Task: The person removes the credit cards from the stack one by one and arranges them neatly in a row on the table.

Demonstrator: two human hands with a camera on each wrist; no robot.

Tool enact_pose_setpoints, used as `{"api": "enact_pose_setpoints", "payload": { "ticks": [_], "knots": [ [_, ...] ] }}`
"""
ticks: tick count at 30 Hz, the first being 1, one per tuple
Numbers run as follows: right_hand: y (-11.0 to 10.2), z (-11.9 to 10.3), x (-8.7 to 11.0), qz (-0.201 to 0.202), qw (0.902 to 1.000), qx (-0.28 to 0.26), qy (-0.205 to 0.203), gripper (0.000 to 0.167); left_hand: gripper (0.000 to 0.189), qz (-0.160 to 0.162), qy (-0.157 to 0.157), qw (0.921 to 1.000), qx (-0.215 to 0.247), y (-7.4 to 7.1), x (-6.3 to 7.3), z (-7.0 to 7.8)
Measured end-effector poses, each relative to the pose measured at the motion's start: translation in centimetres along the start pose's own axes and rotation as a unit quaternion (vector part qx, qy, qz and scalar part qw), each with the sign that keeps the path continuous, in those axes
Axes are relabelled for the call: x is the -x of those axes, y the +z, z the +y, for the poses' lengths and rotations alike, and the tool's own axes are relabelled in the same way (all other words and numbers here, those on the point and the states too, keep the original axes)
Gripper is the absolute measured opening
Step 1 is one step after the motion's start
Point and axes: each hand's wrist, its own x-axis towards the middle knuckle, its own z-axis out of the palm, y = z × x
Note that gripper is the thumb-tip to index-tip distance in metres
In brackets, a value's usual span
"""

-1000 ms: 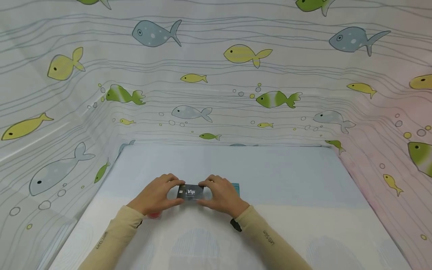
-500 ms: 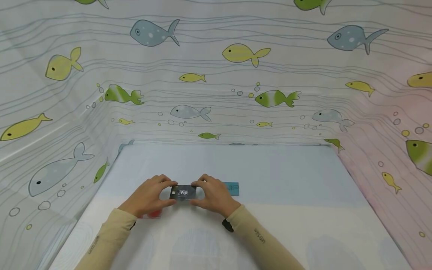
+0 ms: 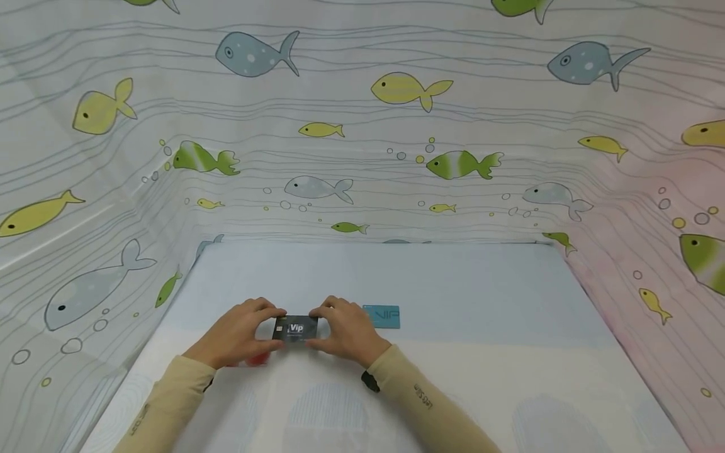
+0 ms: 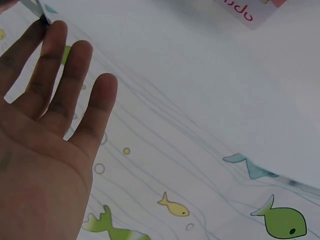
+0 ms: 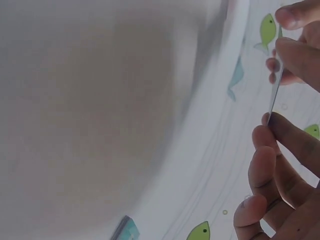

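A black card (image 3: 296, 328) with "Vip" lettering and a chip is raised with its printed face toward the head camera. My left hand (image 3: 238, 331) pinches its left end between thumb and finger. At the opposite end, my right hand (image 3: 347, 332) pinches it too. The right wrist view shows the card edge-on as a thin strip (image 5: 275, 87) between both hands' fingertips. Beside my right hand, a teal card (image 3: 386, 317) with "VIP" letters lies on the table. Partly hidden under my left hand is a flat item with a red patch (image 3: 258, 359).
The pale table (image 3: 464, 390) extends around both arms, its surface marked with faint blue shapes. Fish-printed sheeting (image 3: 362, 151) rises at the back and both sides. In the left wrist view, a pale item with pink lettering (image 4: 245, 12) sits at the top edge.
Both hands have moved left and slightly nearer with the black card between them. The teal card, mostly covered by my right hand before, now shows almost whole.
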Motion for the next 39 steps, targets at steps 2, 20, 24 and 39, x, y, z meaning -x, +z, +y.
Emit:
{"api": "enact_pose_setpoints", "payload": {
  "ticks": [2,20,24,39],
  "knots": [
    [0.3,-0.2,0.1,-0.012,0.9999,0.003,0.004,0.054,0.054,-0.01,-0.004,0.9999,0.004,0.2,0.3,-0.1],
    [1.9,-1.0,0.5,-0.067,0.9973,0.028,0.009,0.052,0.048,-0.068,-0.027,0.9969,0.029,1.5,1.5,-0.2],
    [2.1,-1.0,0.5,-0.069,0.9969,0.037,0.007,0.052,0.049,-0.065,-0.024,0.9972,0.028,1.9,1.6,-0.1],
    [2.3,-1.2,0.5,-0.091,0.9946,0.05,0.002,0.052,0.049,-0.073,-0.012,0.9971,0.016,2.6,1.6,-0.4]
  ]
}}
